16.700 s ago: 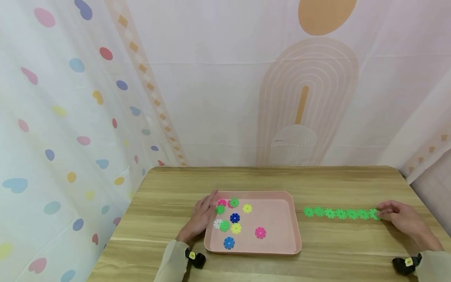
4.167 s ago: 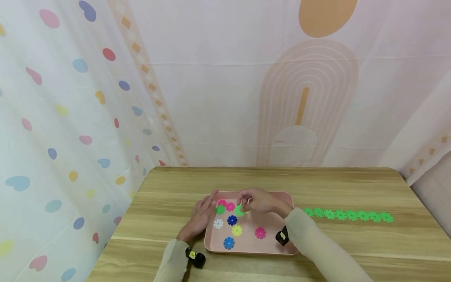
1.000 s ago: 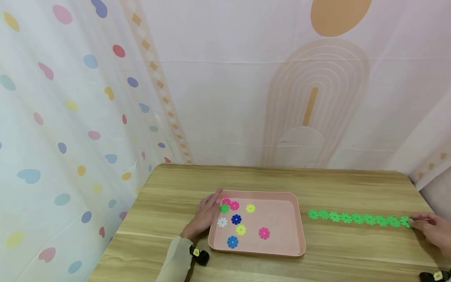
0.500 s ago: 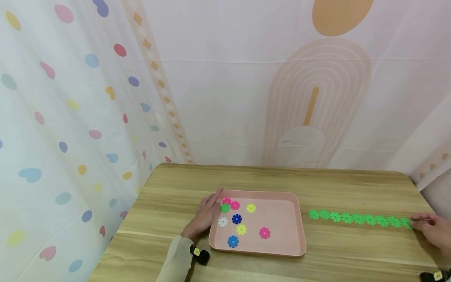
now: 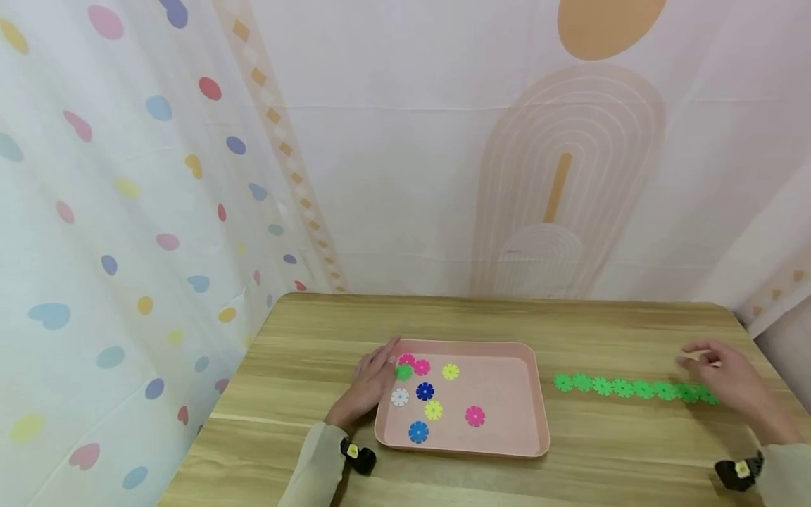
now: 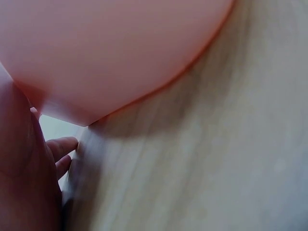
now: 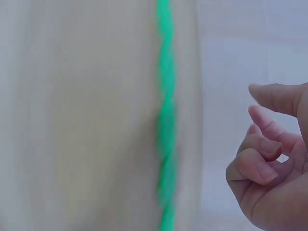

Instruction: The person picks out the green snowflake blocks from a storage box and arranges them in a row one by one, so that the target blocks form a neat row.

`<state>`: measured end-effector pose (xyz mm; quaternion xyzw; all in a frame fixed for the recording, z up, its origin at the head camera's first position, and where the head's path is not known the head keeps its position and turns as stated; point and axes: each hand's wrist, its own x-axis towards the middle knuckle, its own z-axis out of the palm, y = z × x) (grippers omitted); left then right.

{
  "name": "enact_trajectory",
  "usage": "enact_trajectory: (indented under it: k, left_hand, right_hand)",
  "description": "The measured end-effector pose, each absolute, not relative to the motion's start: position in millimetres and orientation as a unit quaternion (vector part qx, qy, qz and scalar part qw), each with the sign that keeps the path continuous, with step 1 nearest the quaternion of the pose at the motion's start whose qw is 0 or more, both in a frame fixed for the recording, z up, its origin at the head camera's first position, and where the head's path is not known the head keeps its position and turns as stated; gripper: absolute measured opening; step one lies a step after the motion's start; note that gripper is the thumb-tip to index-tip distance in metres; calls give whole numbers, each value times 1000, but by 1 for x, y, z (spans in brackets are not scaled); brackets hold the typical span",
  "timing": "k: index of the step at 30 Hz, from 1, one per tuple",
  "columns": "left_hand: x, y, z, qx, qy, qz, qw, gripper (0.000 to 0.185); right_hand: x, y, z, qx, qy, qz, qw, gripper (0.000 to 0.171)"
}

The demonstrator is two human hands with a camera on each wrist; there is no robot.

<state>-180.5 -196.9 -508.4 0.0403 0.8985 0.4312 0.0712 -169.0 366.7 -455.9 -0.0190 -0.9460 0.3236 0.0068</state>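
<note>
My left hand (image 5: 367, 384) lies along the left wall of a pink tray (image 5: 507, 401), fingers straight against its rim; the left wrist view shows the tray's side (image 6: 120, 48) close up. Several notched plastic snowflake discs lie inside, among them one green disc (image 5: 403, 372). To the right of the tray, a row of green snowflake discs (image 5: 622, 388) stretches across the table. My right hand (image 5: 728, 373) hovers over the row's right end, hiding part of it. In the right wrist view that hand (image 7: 269, 163) holds nothing; its thumb and fingertips are apart.
In the tray are pink (image 5: 475, 416), yellow (image 5: 434, 410), white (image 5: 400, 397), dark blue (image 5: 425, 391) and light blue (image 5: 418, 432) discs. A patterned curtain (image 5: 412, 176) hangs behind the wooden table (image 5: 469, 320). Each wrist wears a black camera.
Over the longer span, green discs have left the tray and the green row has grown rightward. Just now my right hand let go of its right end and moved up and left. My left hand stayed.
</note>
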Motion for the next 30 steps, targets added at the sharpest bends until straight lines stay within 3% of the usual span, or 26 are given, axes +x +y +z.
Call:
enact_trajectory:
  k: [19,30]
  left_hand:
    - [-183,-198,-512,44,901,426,71,47]
    - [-183,-198,-509,56,902,424,64,47]
  right_hand:
    - [-223,220,-425,183,-877,442,-49,23]
    - [-232,133,-432,204,-834,480,-178,20]
